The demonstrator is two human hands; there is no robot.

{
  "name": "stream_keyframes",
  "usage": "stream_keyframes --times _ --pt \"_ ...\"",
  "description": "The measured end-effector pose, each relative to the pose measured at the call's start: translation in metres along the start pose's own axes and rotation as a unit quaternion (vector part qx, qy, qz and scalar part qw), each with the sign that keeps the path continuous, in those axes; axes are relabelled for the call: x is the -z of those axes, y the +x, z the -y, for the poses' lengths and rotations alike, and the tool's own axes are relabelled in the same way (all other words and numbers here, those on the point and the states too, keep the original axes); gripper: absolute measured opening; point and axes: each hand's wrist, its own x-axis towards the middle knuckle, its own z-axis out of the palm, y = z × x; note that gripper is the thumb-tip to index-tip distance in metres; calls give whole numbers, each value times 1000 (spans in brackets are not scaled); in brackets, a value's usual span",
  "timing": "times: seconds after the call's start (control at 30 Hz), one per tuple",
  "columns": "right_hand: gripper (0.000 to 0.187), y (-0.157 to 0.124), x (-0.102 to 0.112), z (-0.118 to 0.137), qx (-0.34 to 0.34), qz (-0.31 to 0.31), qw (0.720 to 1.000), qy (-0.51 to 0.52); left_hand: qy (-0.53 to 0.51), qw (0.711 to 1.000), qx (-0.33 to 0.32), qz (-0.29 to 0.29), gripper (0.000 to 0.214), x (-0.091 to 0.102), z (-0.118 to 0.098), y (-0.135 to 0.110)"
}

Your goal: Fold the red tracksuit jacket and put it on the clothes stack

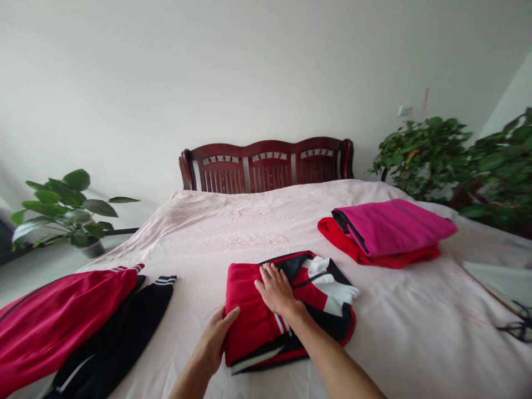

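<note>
A red, navy and white track jacket [249,288] lies partly folded on the bed in front of me. Its red part with white stripes is doubled over on the left, and the navy and white part spreads out on the right. My left hand [216,338] holds the jacket's left edge, thumb on top and the other fingers partly hidden at the side. Flat on the red fabric rests my right hand [275,289], fingers stretched out and holding nothing.
Red and black clothing [62,316] lies at the left. A folded magenta garment [399,224] sits on a red one [344,244] at the right. Dark glasses [517,327] lie near a pale flat object [499,282]. Beyond the bedspread [208,233] stands a wooden headboard [270,166], with plants [77,208] either side.
</note>
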Motion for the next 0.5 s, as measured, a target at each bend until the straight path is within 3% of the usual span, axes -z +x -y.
stream_keyframes --times 0.1,0.23,0.37,0.43,0.5 --pt "66 -9 1 7 -22 -16 999 18 -62 997 36 12 36 -14 8 4" --pt "61 -22 -9 18 -34 -53 996 58 -86 996 36 -8 36 -16 12 5" --pt "57 -25 -20 41 -46 -51 978 198 -68 997 -18 -4 46 -6 -22 -15" --pt "58 -24 -25 57 -44 -38 944 325 -47 996 -79 2 55 -3 -46 -27" --pt "62 -24 -31 73 -36 -37 870 490 -24 992 -124 -5 62 -3 -64 -36"
